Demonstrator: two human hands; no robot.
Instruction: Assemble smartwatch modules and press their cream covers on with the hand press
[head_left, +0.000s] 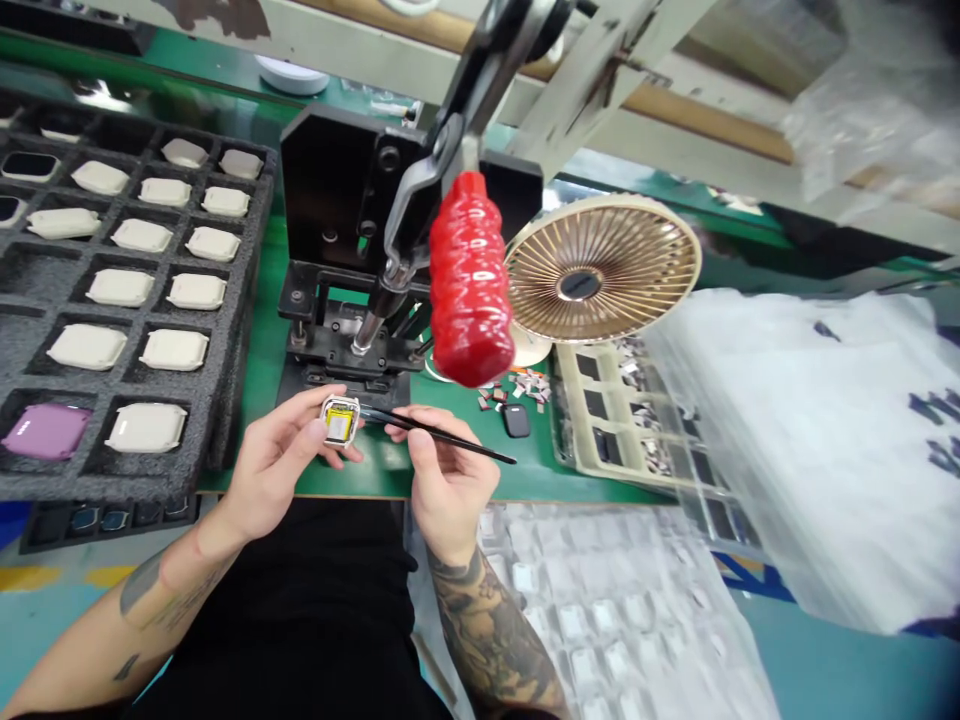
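Observation:
My left hand (pixel 281 455) grips a white smartwatch case (pixel 341 423) between thumb and fingers, in front of the press. The case is open towards me, and a yellow part shows inside it. In my right hand (pixel 450 480) is a slim black brush-like tool (pixel 450 437), held like a pen. Its left end reaches the right edge of the case; whether it touches, I cannot tell. Just right of my right hand, a small black watch-shaped piece (pixel 516 420) lies on the green bench near scattered small parts (pixel 531 385).
A press with a red handle (pixel 471 280) stands straight ahead. To the left, a grey foam tray (pixel 244 330) holds several watch cases. At right are a gold fan (pixel 600 265), a compartment box (pixel 562 420) of small parts and plastic bags (pixel 817 430). More bagged pieces (pixel 600 610) lie below the bench edge.

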